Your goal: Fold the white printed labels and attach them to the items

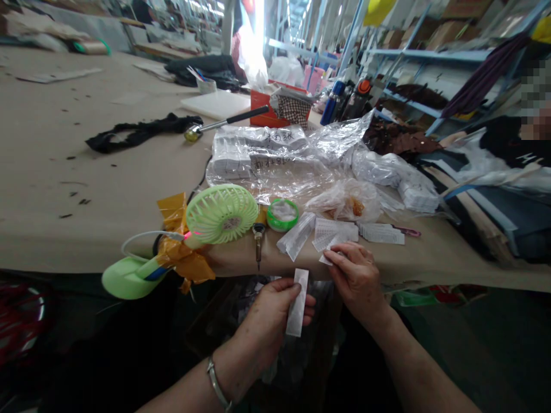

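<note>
My left hand (267, 312) is closed on a narrow white label strip (296, 318), pinned under the thumb just in front of the table edge. My right hand (357, 278) reaches to the table edge, its thumb and fingertips pinched on the corner of a white label (326, 259). Beyond those fingertips lie printed labels (333, 229) in a loose pile, with plain white strips (297, 235) to their left. Another fanned stack of labels (381, 233) is on the right. A soldering-iron-like tool (258, 244) points toward me near a round green tub (283, 215) with white stuff inside.
A green fan (221, 215) is taped at the table edge on the left. Clear plastic bags (284, 172) with bundled labels lie behind the piles. A black-handled hammer-like tool (228, 121), a red box (260, 109) and bottles (332, 103) stand farther back. A person (523, 137) is at the right.
</note>
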The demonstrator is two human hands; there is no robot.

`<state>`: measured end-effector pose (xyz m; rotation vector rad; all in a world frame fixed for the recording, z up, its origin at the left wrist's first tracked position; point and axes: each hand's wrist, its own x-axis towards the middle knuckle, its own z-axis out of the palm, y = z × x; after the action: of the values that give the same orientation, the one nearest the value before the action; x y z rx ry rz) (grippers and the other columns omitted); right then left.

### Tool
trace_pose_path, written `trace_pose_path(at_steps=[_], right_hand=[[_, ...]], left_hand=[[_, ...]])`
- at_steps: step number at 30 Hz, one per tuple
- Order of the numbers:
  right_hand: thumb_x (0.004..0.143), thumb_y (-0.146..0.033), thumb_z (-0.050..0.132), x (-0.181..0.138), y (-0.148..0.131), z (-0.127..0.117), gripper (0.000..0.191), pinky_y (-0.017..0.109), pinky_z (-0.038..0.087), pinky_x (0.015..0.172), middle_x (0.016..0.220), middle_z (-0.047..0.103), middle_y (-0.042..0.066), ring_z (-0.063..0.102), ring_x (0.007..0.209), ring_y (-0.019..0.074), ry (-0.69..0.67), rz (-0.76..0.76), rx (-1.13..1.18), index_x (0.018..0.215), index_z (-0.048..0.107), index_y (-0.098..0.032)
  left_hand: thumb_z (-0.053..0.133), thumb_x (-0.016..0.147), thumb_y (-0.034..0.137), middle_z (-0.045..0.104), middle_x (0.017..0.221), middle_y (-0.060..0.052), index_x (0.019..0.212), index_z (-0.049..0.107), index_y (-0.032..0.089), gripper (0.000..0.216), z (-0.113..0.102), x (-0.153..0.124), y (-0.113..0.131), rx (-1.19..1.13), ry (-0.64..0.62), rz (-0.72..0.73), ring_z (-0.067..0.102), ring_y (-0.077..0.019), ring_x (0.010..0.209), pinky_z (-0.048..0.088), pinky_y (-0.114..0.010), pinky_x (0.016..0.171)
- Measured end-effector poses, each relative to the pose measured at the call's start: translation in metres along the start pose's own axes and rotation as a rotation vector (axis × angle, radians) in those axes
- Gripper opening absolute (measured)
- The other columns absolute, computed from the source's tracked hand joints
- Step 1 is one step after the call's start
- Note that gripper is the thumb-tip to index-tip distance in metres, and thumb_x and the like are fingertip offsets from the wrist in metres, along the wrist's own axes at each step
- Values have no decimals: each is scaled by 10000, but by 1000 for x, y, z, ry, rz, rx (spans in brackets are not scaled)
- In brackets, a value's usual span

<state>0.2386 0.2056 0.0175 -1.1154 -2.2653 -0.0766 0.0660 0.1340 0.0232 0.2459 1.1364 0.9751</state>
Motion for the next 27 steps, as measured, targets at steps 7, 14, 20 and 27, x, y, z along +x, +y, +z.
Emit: trace_pose_path(at_steps=[7,14,20,27], right_hand=[[866,-145,555,-9,-20,-11,188,425,489,876,972,686,64,597,1022,226,118,-158,274,987,674,-226],[873,-99,524,-28,-58,-4,179,424,479,910,956,698,80,615,1018,213,-18,-357,324,941,667,-181],[878,-103,518,-33,-65,2,200,411,452,959,976,710,51,610,1049,194,-66,-351,270,982,661,-198],[885,-215,519,3,-57,-9,285,442,432,982,1128,633,121,507,1175,261,-68,-364,284,1154,571,-137]], left_hand=[[586,822,178,686,706,-84,898,633,91,125,5,-4,4,-109,-113,-8,624,-134,546,508,-250,556],[719,671,143,652,625,-40,676,667,87,76,1,-7,1,-367,-126,69,582,-93,540,431,-174,507],[744,633,132,633,610,-19,662,659,93,99,-2,-5,0,-391,-130,46,563,-75,523,386,-150,469],[640,756,213,659,656,-64,840,637,86,152,-13,-2,-8,-249,-110,43,595,-119,541,451,-215,527]])
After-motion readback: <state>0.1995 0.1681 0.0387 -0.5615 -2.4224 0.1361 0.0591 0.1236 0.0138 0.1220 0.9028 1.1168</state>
